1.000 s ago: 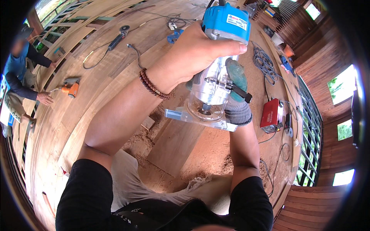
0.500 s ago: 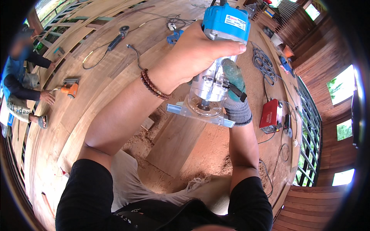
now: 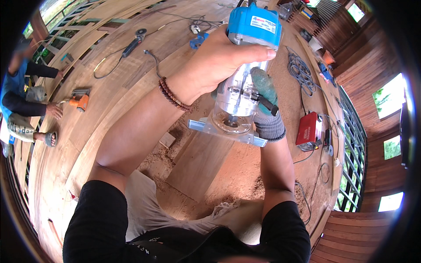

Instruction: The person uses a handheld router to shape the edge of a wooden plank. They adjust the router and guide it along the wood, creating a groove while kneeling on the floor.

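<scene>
A trim router (image 3: 254, 26) with a blue motor head, silver body and clear base is raised in front of me. My bare left hand (image 3: 228, 59), a beaded bracelet at its wrist, wraps round the router's upper body, thumb across the front below the blue head. In a grey-and-green glove, my right hand (image 3: 266, 103) grips the lower body beside a black clamp lever; part of its fingers is hidden behind the tool. A clear and grey base plate (image 3: 226, 132) forms the underside. Below it, a wooden board (image 3: 199, 168) lies among sawdust between my legs.
A co-worker (image 3: 26, 92) crouches at the left, one hand near an orange tool (image 3: 80, 100). An angle grinder (image 3: 133, 44) lies on the plank floor. To the right are a red box-shaped machine (image 3: 309, 131), a coiled cable (image 3: 300, 74) and an open railing (image 3: 353, 153).
The router and both my hands have shifted very slightly left, with the grip unchanged. At the left, the co-worker's upper body has moved a little.
</scene>
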Demonstrator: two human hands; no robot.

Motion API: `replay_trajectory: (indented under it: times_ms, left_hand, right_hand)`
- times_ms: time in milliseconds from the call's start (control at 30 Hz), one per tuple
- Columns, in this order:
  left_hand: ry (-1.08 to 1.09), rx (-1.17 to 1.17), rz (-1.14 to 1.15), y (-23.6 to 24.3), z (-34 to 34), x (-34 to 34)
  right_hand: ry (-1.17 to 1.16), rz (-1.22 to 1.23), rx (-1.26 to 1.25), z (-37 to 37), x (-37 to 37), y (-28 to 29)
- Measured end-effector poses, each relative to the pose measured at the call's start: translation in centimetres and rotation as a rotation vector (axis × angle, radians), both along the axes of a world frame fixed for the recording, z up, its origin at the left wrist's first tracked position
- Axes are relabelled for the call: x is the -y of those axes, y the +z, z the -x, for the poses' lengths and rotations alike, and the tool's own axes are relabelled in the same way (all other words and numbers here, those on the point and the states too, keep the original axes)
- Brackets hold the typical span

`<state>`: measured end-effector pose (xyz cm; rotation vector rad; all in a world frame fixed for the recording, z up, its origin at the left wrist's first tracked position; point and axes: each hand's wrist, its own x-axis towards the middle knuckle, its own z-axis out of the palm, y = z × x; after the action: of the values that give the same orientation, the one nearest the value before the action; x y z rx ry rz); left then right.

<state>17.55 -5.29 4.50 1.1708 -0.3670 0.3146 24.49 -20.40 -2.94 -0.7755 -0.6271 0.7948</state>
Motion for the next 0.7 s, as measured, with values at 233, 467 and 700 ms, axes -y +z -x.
replay_trajectory:
  times_ms: [233, 467, 700]
  left_hand:
    - [0.065, 0.014, -0.013, 0.2, -0.1, 0.3]
    - [0.053, 0.055, -0.026, -0.1, -0.4, 0.3]
    - [0.026, 0.028, -0.054, -0.2, -0.2, 0.0]
  right_hand:
    - [-0.239, 0.214, 0.362, -0.3, 0.2, -1.3]
    - [-0.029, 0.011, 0.139, -0.4, 0.1, -0.7]
    - [0.032, -0.034, 0.043, 0.0, 0.1, -0.6]
